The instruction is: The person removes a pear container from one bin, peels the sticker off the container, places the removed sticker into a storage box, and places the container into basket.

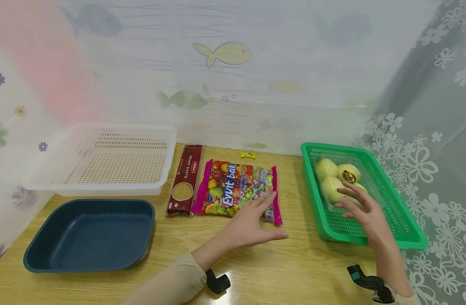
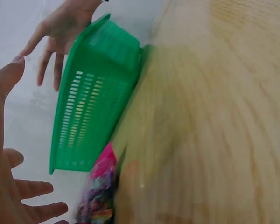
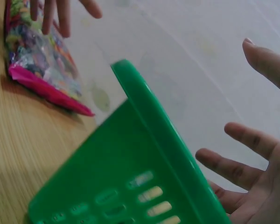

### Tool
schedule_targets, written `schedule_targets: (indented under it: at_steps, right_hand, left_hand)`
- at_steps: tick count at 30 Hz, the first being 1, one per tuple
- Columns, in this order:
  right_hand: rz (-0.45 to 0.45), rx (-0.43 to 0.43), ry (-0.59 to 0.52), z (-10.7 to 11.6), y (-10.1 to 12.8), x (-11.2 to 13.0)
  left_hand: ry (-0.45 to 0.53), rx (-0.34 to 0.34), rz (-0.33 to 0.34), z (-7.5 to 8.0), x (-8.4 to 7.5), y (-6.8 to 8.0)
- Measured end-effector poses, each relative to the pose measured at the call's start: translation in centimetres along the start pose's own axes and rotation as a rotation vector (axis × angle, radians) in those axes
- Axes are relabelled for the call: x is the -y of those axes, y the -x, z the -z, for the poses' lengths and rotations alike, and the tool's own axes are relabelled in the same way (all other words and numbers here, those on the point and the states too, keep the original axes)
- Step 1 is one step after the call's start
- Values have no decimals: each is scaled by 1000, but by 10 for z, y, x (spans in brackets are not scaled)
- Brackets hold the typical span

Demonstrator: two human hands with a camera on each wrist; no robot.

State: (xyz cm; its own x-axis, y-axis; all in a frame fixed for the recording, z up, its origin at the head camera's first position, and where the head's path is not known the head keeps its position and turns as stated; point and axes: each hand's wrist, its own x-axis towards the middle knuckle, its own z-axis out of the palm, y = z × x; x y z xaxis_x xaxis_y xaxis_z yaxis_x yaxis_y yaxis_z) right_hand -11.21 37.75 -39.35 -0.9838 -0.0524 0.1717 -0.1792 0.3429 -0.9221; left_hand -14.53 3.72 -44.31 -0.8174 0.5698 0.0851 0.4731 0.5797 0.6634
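My left hand (image 1: 248, 224) is over the front right part of a bag of fruit chewy candy (image 1: 227, 188), its fingers and thumb spread. In the left wrist view these fingers (image 2: 35, 189) hold nothing. My right hand (image 1: 366, 214) hovers above a green perforated basket (image 1: 313, 199), fingers apart and slightly bent. Inside that basket lies a clear plastic pack of pale round fruits (image 1: 327, 169), one bearing a dark label; the hand partly hides it. From the right wrist view, the right fingers (image 3: 233, 168) are beyond the green rim with nothing in them.
Left of the candy bag lies a red packet of spaghetti (image 1: 185, 180). A white perforated basket (image 1: 162, 169) stands at the back left, with a dark blue tub (image 1: 91, 237) before it. One small yellow wrapped piece (image 1: 248, 155) lies behind the bag, near a patterned curtain (image 1: 233, 97).
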Motion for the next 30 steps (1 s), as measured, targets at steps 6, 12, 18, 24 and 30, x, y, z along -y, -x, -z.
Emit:
schedule_targets:
  at_steps: [6,12,18,24,30]
  right_hand:
    - [11,-46,-9,15,8,-2]
    - [-16,-122,22,29,15,-5]
    - [-65,-197,236,34,21,-6]
    - [-144,-253,338,38,24,-9]
    - [-202,-307,354,42,22,-12]
  left_hand:
    - [56,-9,-25,-16,-6,-6]
    - [98,-35,-62,-25,-16,-14]
    - [148,22,-36,-35,-26,-21]
    - [160,39,-23,-47,-33,-31]
    - [190,10,-17,-51,-43,-42]
